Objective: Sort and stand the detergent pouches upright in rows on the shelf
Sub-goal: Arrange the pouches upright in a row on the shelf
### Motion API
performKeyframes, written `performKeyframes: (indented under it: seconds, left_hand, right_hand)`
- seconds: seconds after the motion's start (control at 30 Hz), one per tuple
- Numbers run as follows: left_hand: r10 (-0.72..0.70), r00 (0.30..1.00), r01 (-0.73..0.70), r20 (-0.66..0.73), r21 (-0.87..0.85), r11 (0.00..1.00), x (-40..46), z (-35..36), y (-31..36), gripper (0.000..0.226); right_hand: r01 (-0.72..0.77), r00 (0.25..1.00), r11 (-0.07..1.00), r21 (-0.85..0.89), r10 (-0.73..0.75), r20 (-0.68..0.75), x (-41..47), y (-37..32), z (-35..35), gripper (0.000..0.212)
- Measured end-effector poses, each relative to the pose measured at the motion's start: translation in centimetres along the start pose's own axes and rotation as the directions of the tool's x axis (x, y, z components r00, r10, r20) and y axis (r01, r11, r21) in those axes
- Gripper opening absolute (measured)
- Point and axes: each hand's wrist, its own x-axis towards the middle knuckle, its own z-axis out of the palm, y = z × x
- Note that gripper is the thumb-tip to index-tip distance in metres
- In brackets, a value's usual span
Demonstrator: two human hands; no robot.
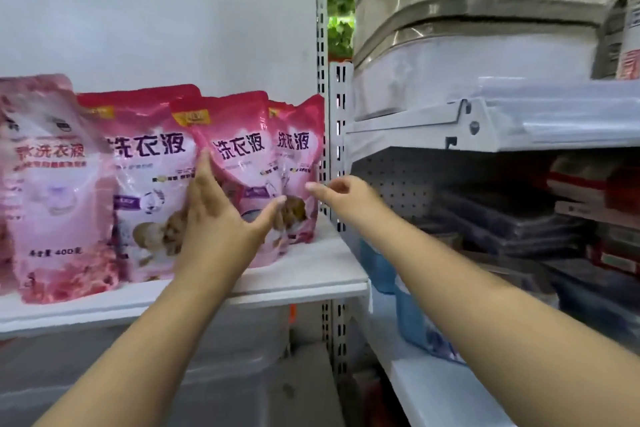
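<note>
White store shelf (294, 274) of upright pink pouches (239, 163), left hand (221, 215) flat against one, right hand (343, 194) loosely curled, empty.

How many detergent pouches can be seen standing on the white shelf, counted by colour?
Pale pink pouch: 1
Deep pink pouches: 3, namely the left one, the middle one that the left hand touches, and the right one
Total: 4; any behind are hidden.

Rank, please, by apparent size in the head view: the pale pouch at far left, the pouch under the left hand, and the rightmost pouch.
1. pale pouch, though nearest the camera
2. pouch under the left hand
3. rightmost pouch, partly hidden, so its rank is unsure
</note>
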Motion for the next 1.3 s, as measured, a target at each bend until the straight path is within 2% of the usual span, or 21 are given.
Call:
performKeyframes:
  seconds: [0.07, 0.13, 0.2, 0.27, 0.33, 0.4, 0.5, 0.53, 0.63, 0.7, 0.8, 0.87, 0.93, 1.03, 1.1, 1.2, 1.3]
  left_hand:
    - [-0.069, 0.998, 0.069, -0.006, -0.016, 0.997, 0.4, 0.6, 0.3, 0.106]
    - [-0.165, 0.985, 0.162, 0.044, 0.055, 0.985, 0.6, 0.9, 0.5, 0.11]
    - [-0.267, 0.96, 0.257, 0.086, 0.116, 0.959, 0.7, 0.9, 0.5, 0.109]
    - [-0.312, 0.948, 0.3, 0.06, 0.155, 0.941, 0.5, 1.0, 0.1, 0.105]
    - [-0.317, 0.948, 0.311, 0.012, 0.164, 0.936, 0.4, 1.0, -0.4, 0.098]
    - [-0.33, 0.944, 0.328, -0.005, 0.119, 0.937, 0.4, 1.1, -0.9, 0.091]
    - [-0.3, 0.954, 0.294, 0.024, 0.137, 0.946, 0.5, 1.4, -1.3, 0.086]
    - [-0.287, 0.957, 0.281, 0.028, 0.13, 0.951, 0.5, 1.3, -1.3, 0.086]
    - [-0.26, 0.966, 0.259, 0.018, 0.049, 0.965, 0.6, 1.2, -1.1, 0.091]
    - [-0.238, 0.971, 0.238, 0.007, 0.011, 0.971, 0.6, 1.0, -1.0, 0.087]
    - [-0.225, 0.974, 0.224, -0.004, -0.033, 0.974, 0.4, 1.0, -1.4, 0.071]
    - [-0.225, 0.974, 0.224, -0.004, -0.054, 0.973, 0.4, 0.9, -1.7, 0.073]
    - [-0.213, 0.977, 0.213, -0.006, -0.054, 0.976, 0.6, 0.9, -2.0, 0.072]
    - [-0.205, 0.979, 0.204, -0.012, -0.061, 0.977, 0.7, 1.1, -2.0, 0.07]
    - [-0.197, 0.98, 0.195, -0.017, -0.064, 0.979, 0.8, 1.0, -1.7, 0.073]
    - [-0.196, 0.98, 0.194, -0.022, -0.088, 0.977, 0.9, 0.9, -1.8, 0.073]
    - [-0.197, 0.98, 0.195, -0.005, -0.108, 0.975, 0.8, 1.1, -2.2, 0.062]
  right_hand:
    - [-0.118, 0.986, 0.973, 0.196, 0.091, 0.143, 2.2, 0.1, 0.6, 0.082]
    - [-0.22, 0.952, 0.914, 0.341, 0.125, 0.278, 4.2, 0.1, 1.4, 0.096]
    - [-0.225, 0.942, 0.906, 0.36, 0.108, 0.316, 5.5, 0.3, 2.4, 0.085]
    - [-0.14, 0.966, 0.916, 0.375, 0.042, 0.257, 6.7, 0.9, 2.9, 0.055]
    - [-0.088, 0.981, 0.891, 0.444, 0.001, 0.193, 7.9, 1.4, 2.9, 0.037]
    - [-0.107, 0.992, 0.843, 0.527, 0.053, 0.117, 9.1, 1.9, 3.0, 0.035]
    - [-0.239, 0.968, 0.701, 0.672, 0.229, 0.106, 11.4, 2.6, 3.3, 0.036]
    - [-0.249, 0.964, 0.687, 0.683, 0.245, 0.105, 12.0, 2.7, 3.5, 0.034]
    - [-0.201, 0.979, 0.767, 0.609, 0.179, 0.098, 13.3, 3.0, 4.0, 0.036]
    - [-0.168, 0.986, 0.778, 0.605, 0.136, 0.098, 14.0, 3.4, 4.4, 0.039]
    - [-0.238, 0.964, 0.735, 0.635, 0.097, 0.25, 14.5, 3.9, 5.1, 0.042]
    - [-0.299, 0.939, 0.672, 0.678, 0.08, 0.336, 15.0, 4.4, 5.5, 0.045]
    - [-0.31, 0.93, 0.656, 0.688, 0.06, 0.362, 15.6, 4.7, 6.0, 0.052]
    - [-0.273, 0.945, 0.76, 0.59, 0.094, 0.315, 16.0, 4.5, 6.5, 0.075]
    - [-0.226, 0.952, 0.841, 0.492, 0.082, 0.296, 15.7, 3.7, 6.6, 0.082]
    - [-0.163, 0.95, 0.9, 0.404, 0.033, 0.309, 15.8, 3.7, 6.7, 0.078]
    - [-0.184, 0.968, 0.889, 0.419, 0.091, 0.233, 16.0, 5.5, 6.6, 0.063]
